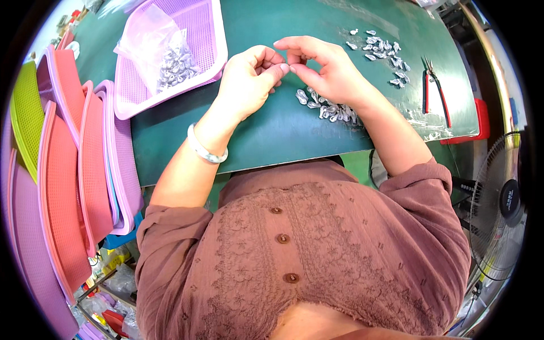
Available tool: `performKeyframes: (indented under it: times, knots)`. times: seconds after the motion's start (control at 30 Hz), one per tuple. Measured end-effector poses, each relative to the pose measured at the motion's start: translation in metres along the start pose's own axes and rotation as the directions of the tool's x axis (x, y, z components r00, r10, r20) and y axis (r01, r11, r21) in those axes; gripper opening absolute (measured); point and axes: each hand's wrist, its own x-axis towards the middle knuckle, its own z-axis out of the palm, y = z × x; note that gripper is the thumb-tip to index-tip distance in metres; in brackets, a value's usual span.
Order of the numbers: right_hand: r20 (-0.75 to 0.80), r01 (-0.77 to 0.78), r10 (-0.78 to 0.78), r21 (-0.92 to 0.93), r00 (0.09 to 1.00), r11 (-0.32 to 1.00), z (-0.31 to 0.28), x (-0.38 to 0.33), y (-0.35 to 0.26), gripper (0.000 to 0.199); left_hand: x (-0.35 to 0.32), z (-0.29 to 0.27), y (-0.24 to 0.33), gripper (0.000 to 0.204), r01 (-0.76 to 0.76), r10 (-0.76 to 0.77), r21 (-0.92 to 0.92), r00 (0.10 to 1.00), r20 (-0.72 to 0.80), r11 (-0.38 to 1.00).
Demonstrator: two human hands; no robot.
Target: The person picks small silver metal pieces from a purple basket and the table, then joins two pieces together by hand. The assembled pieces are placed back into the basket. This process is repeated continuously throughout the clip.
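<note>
Above the green tabletop my left hand [247,77] and my right hand [326,67] meet, thumb tips almost touching. The fingers of each are pinched together. Whatever lies between them is too small or too hidden to name. Just below my right hand, and partly under its wrist, is a pile of small silvery drop-shaped pieces [334,111]. Farther right, a looser group of similar silvery pieces [381,47] is spread over the table. A clear plastic bag [148,50] holding more such pieces lies in a lilac mesh basket [217,34] left of my left hand.
Red-handled pliers [436,93] lie at the table's right side, near a red container [481,120] below the edge. Stacked pink, lilac and green baskets [59,192] crowd the left. A fan [493,198] stands at the right. The green table's [255,144] front edge meets my body.
</note>
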Motion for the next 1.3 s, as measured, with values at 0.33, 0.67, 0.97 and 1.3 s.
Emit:
performKeyframes:
  times: [0.33,0.67,0.97,1.3]
  knots:
    - [0.03,-0.154,0.159,0.474,0.987,0.867,0.008,-0.001,0.0,0.047,-0.007,0.005,-0.015,0.011,-0.236,0.221,-0.134,0.968,-0.12,0.963]
    - [0.069,-0.189,0.179,0.512,0.981,0.838,0.007,0.0,-0.001,0.048,-0.008,0.005,-0.019,0.011,-0.262,0.246,-0.152,0.962,-0.119,0.953]
    - [-0.047,-0.105,0.137,0.419,0.99,0.902,0.008,0.0,-0.003,0.051,-0.009,0.003,-0.012,0.011,-0.08,0.062,-0.455,0.997,-0.054,0.887]
    - [0.002,-0.109,0.114,0.302,0.993,0.947,0.003,-0.002,-0.005,0.053,-0.009,0.003,-0.013,0.012,-0.028,0.02,-0.568,1.0,-0.02,0.823]
